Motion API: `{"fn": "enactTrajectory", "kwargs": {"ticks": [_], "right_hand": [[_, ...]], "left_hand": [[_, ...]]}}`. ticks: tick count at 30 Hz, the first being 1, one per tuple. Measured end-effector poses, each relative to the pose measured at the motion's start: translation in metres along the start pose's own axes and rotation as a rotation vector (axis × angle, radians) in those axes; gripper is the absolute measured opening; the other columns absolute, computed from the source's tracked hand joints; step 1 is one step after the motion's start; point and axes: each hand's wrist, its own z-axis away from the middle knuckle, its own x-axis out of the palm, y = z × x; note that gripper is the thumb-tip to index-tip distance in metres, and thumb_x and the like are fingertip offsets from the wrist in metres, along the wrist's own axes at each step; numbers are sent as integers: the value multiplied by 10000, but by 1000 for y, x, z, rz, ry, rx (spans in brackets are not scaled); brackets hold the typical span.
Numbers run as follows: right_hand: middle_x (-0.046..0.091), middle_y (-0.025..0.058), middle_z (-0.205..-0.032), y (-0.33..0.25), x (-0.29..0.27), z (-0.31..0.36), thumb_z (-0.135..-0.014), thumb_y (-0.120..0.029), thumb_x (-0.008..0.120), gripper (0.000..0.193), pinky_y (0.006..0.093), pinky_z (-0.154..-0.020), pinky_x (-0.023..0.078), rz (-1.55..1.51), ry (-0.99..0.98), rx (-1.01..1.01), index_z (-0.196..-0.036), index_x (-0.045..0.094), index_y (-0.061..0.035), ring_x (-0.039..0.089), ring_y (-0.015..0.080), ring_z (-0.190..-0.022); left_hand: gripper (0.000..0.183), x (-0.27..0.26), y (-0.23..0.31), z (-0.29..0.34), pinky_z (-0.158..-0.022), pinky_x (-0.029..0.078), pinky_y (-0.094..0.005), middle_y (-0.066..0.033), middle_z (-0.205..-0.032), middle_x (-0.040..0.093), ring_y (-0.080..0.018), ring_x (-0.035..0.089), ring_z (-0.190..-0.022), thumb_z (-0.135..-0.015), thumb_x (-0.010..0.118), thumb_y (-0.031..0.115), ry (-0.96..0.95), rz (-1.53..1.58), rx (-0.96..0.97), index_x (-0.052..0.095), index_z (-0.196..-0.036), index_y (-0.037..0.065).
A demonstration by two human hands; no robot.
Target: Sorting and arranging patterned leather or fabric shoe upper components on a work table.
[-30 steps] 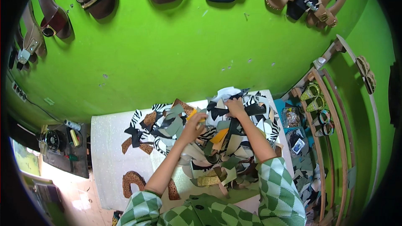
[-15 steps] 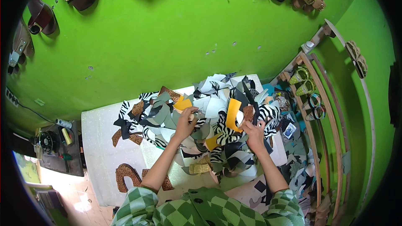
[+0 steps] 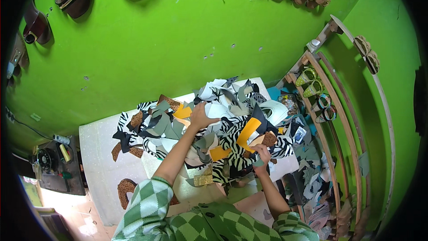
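Rack: green sandals (image 3: 310, 82) are stored on the wooden shelf rack (image 3: 339, 120) at the right.
Table: the white table (image 3: 96, 151) is heaped with leather scraps (image 3: 223, 120).
Left hand (image 3: 200, 117): laid flat on the scraps, fingers spread.
Right hand (image 3: 263, 152): a yellow cut piece (image 3: 248, 133) is pinched above the heap.
Wall: sandals are hung on the green wall (image 3: 178, 40).
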Motion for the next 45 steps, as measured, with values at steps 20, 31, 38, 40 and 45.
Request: {"fn": "enactTrajectory", "kwargs": {"ticks": [20, 31, 38, 40, 45], "right_hand": [[591, 95, -815, -8, -2, -29, -645, -14, 539, 219, 319, -647, 430, 7, 18, -43, -829, 656, -38, 602, 265, -754], [602, 99, -852, -16, -5, -115, -637, -266, 711, 316, 343, -724, 387, -88, 121, -149, -865, 654, -55, 570, 265, -803], [623, 63, -890, -70, 30, -199, -681, -273, 657, 289, 341, -817, 356, -53, -164, -339, -890, 646, -75, 575, 255, -891], [626, 59, -902, -84, 46, -213, -709, -231, 683, 282, 349, -840, 359, -90, -241, -323, -951, 635, -93, 572, 255, -904], [647, 107, -1044, -100, 82, -240, -763, -77, 665, 362, 359, -893, 378, -96, -413, -213, -1117, 592, -107, 590, 299, -954]], "left_hand": [[375, -51, 58, -37, -809, 374, -391, -125, -765, 668, -276, 617, -775, -638, 752, 380, -164, -416, 240, 704, -935, 157], [329, -205, 23, -36, -713, 458, -423, -152, -811, 671, -338, 644, -730, -624, 762, 282, 303, -468, 97, 681, -918, 156], [562, -197, -68, 14, -936, 429, -405, -177, -1201, 558, -324, 518, -1128, -642, 765, 185, 34, -220, 140, 574, -1170, 153], [561, -191, -79, 28, -963, 407, -406, -170, -1230, 536, -331, 491, -1152, -647, 759, 175, -17, -255, 187, 574, -1176, 158], [427, -175, -88, 48, -1019, 353, -415, -158, -1282, 493, -346, 437, -1193, -686, 711, 133, -37, -261, 256, 626, -1102, 179]]}}
